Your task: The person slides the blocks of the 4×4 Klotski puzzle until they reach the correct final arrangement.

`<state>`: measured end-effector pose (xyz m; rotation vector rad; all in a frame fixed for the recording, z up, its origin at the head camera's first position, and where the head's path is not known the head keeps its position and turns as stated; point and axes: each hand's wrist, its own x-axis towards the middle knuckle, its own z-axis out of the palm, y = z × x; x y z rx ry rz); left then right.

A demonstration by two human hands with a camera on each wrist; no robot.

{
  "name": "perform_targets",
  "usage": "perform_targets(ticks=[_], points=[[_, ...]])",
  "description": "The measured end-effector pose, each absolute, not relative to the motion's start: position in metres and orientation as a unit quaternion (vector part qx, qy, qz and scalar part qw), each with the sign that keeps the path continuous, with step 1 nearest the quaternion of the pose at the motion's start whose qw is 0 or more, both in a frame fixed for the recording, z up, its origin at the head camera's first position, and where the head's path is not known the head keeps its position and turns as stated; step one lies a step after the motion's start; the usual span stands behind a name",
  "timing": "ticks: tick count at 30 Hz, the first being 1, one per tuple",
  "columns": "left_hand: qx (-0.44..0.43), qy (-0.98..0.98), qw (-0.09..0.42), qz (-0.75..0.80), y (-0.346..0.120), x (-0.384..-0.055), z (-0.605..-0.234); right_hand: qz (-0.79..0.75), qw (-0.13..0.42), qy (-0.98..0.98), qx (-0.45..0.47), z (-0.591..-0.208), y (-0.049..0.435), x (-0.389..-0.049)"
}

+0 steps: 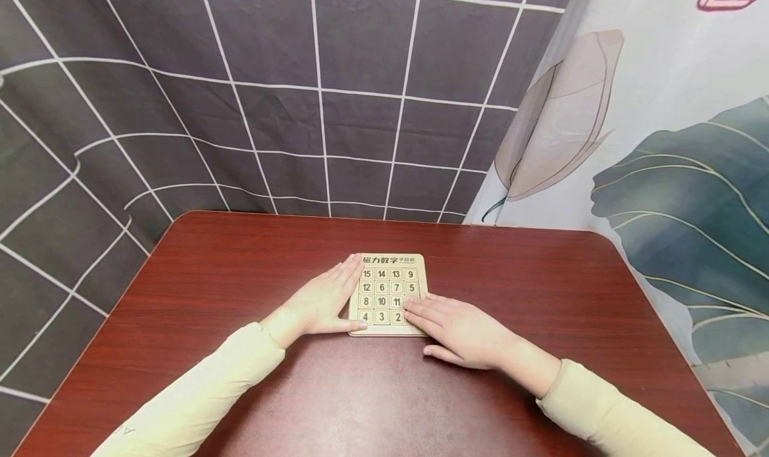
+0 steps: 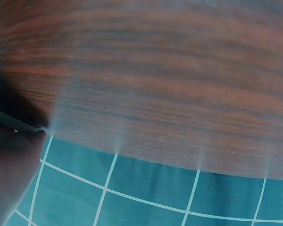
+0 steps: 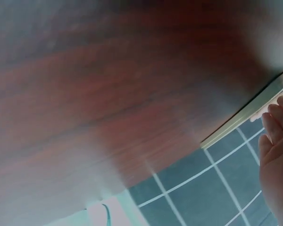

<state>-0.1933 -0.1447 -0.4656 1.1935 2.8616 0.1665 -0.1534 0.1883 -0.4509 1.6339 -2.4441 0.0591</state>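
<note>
A cream-coloured number sliding puzzle point(image 1: 389, 262) lies flat on the table, with square numbered tiles in rows and dark lettering along its top. Its top row reads 15, 14, 13, 9. My left hand point(image 1: 324, 300) rests along the puzzle's left side, fingers extended upward and thumb on the lower left corner. From the right, my right hand point(image 1: 468, 330) lays its straight fingertips over the lower right tiles, hiding the ends of the bottom two rows. The right wrist view shows the puzzle's side edge point(image 3: 245, 113) beside the right hand point(image 3: 279, 162).
The reddish-brown wooden table point(image 1: 240, 257) has rounded far corners. Behind it hangs a dark grey curtain point(image 1: 360, 50) with a white grid. A pale curtain point(image 1: 661, 77) with large leaf prints hangs on the right.
</note>
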Motion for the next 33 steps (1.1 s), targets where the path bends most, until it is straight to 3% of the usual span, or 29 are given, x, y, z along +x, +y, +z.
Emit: perform_targets(ticks=[12,33], points=[[0.383,0.922,0.030,0.049,-0.144,-0.192,-0.464,0.021,0.095,-0.842,0.531,-0.453,0.198,-0.164],[0.388,0.920,0.019,0.050,-0.145,-0.193,-0.464,0.023,0.112,-0.827,0.551,-0.456,0.203,-0.144]])
